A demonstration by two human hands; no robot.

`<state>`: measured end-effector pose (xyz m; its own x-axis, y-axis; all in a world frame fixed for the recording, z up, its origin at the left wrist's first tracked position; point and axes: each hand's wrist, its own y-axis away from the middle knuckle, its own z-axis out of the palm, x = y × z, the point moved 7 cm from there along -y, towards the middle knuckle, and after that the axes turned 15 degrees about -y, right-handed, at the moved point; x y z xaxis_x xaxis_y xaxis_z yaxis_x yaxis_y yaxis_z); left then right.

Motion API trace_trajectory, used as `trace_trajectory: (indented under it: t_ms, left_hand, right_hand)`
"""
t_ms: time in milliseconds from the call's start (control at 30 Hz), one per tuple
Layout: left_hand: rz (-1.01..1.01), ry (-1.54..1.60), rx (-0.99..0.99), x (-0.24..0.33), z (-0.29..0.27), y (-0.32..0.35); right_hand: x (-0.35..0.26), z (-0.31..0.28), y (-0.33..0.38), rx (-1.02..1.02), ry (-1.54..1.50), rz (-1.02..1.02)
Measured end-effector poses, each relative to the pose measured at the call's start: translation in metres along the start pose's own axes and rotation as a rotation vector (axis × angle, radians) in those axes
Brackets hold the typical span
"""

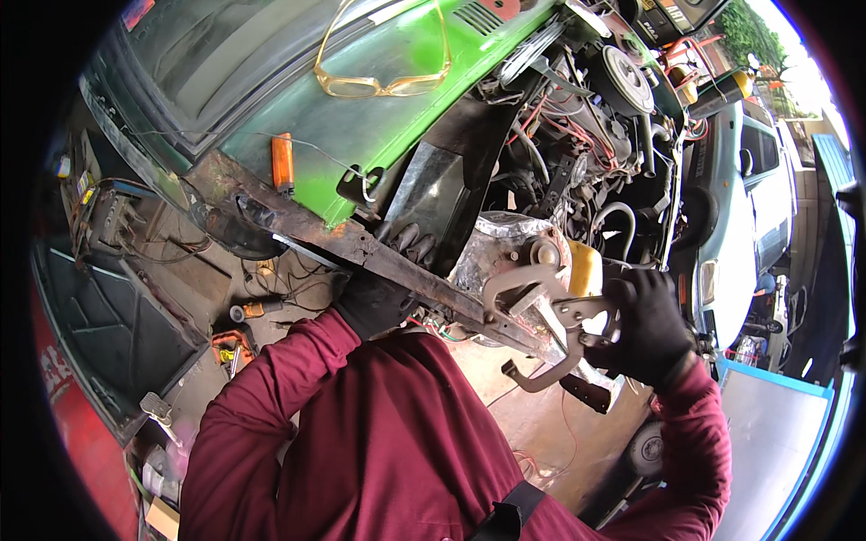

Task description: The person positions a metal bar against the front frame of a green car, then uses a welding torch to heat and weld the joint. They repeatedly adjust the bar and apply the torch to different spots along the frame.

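Observation:
A black glove covers my left hand (372,305), which is wrapped round a rusty metal rail (356,252) along the edge of the car body. Its fingertips show on the rail's far side. My right hand (645,325), also gloved, grips the handles of a locking C-clamp (572,314). The clamp's curved jaws lie on either side of the rail's right end; whether they bite on it cannot be made out. A green-painted panel (397,135) lies beyond the rail. On it rest clear safety glasses (354,87) and an orange-handled item (283,162).
The open engine bay (577,135) with hoses and wires lies at the far right. A dark door panel (113,334) stands at left, near an orange power tool (257,309) and cables on the floor. Another vehicle (735,225) is parked at right, beside a blue-edged sheet (776,424).

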<state>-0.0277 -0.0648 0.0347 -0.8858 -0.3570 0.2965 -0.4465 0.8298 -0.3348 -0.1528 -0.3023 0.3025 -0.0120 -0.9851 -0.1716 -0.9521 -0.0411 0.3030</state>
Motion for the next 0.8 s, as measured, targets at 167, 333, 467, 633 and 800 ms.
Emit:
trace_trajectory:
  t_ms: [167, 333, 467, 633, 800]
  left_hand:
    - [-0.003, 0.025, 0.045, -0.003, 0.002, 0.004]
    - [-0.029, 0.144, 0.047, -0.005, 0.004, 0.003]
    - [-0.063, 0.233, 0.097, -0.006, -0.001, 0.002]
    - [-0.102, 0.242, 0.089, -0.005, 0.001, 0.004]
    - [-0.083, 0.222, 0.108, -0.004, 0.006, 0.006]
  right_hand:
    - [-0.039, -0.095, 0.006, 0.350, -0.041, -0.024]
    - [-0.033, -0.088, -0.013, 0.007, -0.087, 0.213]
    - [-0.016, -0.048, -0.013, -0.277, -0.470, 0.601]
    - [-0.015, -0.013, -0.023, -0.373, -0.722, 0.762]
    - [-0.009, -0.009, -0.043, -0.521, -0.621, 0.885]
